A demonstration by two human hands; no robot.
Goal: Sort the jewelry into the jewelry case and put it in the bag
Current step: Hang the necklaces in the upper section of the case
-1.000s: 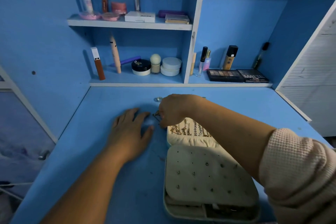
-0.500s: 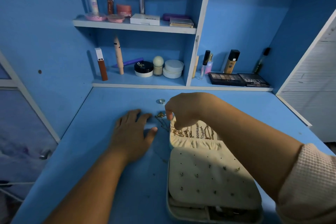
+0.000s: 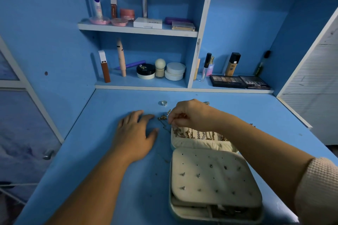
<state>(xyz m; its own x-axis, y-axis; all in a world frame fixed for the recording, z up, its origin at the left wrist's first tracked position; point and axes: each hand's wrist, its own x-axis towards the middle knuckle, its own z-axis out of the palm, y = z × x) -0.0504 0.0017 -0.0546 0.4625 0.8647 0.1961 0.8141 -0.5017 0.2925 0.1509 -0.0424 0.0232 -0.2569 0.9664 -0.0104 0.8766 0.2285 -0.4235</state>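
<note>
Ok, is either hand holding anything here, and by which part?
The right hand pinches a gold chain along its thin strand; the left hand rests flat on the desk, holding nothing.

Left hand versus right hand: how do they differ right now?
The left hand lies flat on the desk, fingers straight, holding nothing; the right hand is curled, pinching a thin chain. The left hand sits beside the jewelry case; the right hand hovers over its far end. Both reach over the same desk.
</note>
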